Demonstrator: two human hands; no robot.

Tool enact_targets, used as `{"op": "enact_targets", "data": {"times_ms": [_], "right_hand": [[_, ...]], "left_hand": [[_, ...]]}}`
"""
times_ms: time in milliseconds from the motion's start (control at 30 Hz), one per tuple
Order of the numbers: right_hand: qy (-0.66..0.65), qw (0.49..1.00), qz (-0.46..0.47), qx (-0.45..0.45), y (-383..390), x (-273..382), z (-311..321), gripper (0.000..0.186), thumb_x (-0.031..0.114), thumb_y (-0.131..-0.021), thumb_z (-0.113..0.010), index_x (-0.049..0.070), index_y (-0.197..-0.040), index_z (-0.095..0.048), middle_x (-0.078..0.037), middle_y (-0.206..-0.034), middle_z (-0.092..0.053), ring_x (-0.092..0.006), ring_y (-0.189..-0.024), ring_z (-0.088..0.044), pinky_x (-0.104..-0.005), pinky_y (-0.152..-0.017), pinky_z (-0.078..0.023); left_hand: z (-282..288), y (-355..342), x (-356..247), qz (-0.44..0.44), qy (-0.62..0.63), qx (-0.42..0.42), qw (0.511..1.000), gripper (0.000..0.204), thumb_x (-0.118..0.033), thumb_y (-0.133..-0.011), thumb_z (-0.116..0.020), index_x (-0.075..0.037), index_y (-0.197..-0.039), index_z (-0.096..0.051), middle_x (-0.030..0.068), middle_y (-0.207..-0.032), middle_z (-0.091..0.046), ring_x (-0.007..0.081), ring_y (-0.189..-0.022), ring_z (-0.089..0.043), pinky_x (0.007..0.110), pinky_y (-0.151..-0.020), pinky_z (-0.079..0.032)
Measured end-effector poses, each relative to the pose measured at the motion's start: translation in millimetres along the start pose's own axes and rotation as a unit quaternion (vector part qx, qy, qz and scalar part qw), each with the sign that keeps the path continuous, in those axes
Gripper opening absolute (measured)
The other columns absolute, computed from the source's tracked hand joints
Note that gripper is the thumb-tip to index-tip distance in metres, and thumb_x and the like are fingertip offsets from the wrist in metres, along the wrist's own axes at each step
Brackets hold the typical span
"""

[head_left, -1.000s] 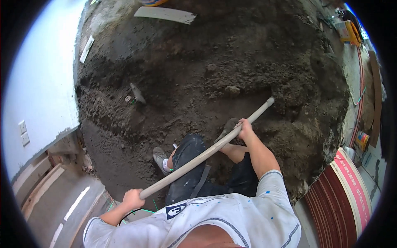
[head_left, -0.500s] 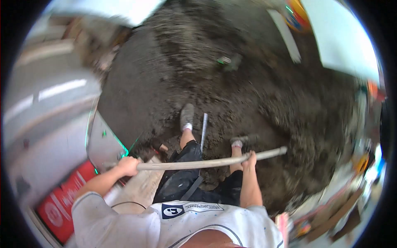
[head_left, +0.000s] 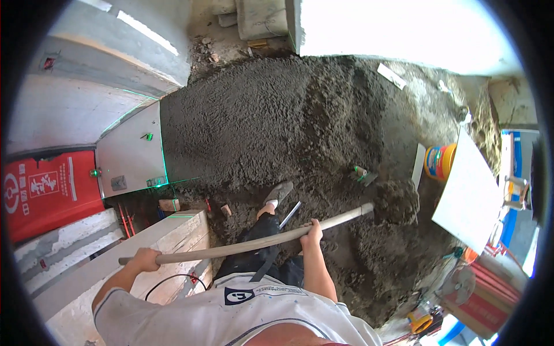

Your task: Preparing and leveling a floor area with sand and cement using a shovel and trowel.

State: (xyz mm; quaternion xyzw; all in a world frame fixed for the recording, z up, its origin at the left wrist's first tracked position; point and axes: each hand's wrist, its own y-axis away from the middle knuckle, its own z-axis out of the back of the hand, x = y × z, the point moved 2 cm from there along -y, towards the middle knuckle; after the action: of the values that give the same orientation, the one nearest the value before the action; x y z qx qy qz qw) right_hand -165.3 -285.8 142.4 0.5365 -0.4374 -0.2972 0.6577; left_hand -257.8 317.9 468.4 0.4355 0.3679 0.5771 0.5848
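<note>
My left hand is closed round the left end of a long pale pole, above a light board ledge. My right hand grips the same pole farther along. The pole's far end meets a lump of dark wet mortar; whether a blade lies under it I cannot tell. My feet stand on dark, rough mortar, beside a thin metal straightedge. A trowel lies just above the pole's far end.
A wall panel with a red sheet and green laser lines is on the left. Grey sacks sit at the top. A yellow bucket and white board are on the right, with cartons and tools below them.
My view has swung leftward, bringing the red-covered panel and sacks in. The pole has moved left relative to my body and stays in both hands, its far end now at a mortar lump.
</note>
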Motion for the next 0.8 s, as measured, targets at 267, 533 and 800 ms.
{"op": "enact_targets", "data": {"times_ms": [267, 533, 800], "right_hand": [[0.198, 0.968, 0.143, 0.057, -37.8, 15.1, -216.9, 0.022, 0.016, -0.087, -0.072, 0.003, -0.097, -0.057, -0.008, -0.079, -0.058, -0.0236, -0.069, -0.06, -0.0421, -0.063, -0.054], [0.166, 0.971, 0.107, 0.136, -49.5, -3.3, -263.4, 0.02, 0.019, -0.09, -0.069, 0.007, -0.099, -0.057, -0.008, -0.073, -0.057, -0.0261, -0.065, -0.06, -0.0446, -0.058, -0.055], [-0.091, 0.993, -0.027, 0.074, 58.2, 23.4, -56.3, 0.016, 0.017, -0.093, -0.068, 0.005, -0.095, -0.057, -0.008, -0.078, -0.058, -0.0262, -0.071, -0.061, -0.0414, -0.067, -0.054]], "left_hand": [[29.8, -33.3, -18.0, -0.027, 0.38, 0.244, 0.892, 0.028, -0.02, -0.074, -0.077, -0.005, -0.098, -0.073, 0.0083, -0.082, -0.072, 0.0206, -0.076, -0.07, 0.036, -0.067, -0.057], [7.0, -81.8, -28.5, -0.072, 0.483, 0.454, 0.745, 0.03, -0.023, -0.081, -0.079, -0.001, -0.1, -0.07, 0.0052, -0.086, -0.069, 0.0147, -0.078, -0.066, 0.032, -0.072, -0.054], [65.1, -55.7, 52.0, -0.003, 0.051, 0.019, 0.998, 0.037, -0.029, -0.076, -0.078, -0.015, -0.11, -0.071, 0.0183, -0.096, -0.074, 0.0378, -0.094, -0.071, 0.049, -0.083, -0.057]]}}
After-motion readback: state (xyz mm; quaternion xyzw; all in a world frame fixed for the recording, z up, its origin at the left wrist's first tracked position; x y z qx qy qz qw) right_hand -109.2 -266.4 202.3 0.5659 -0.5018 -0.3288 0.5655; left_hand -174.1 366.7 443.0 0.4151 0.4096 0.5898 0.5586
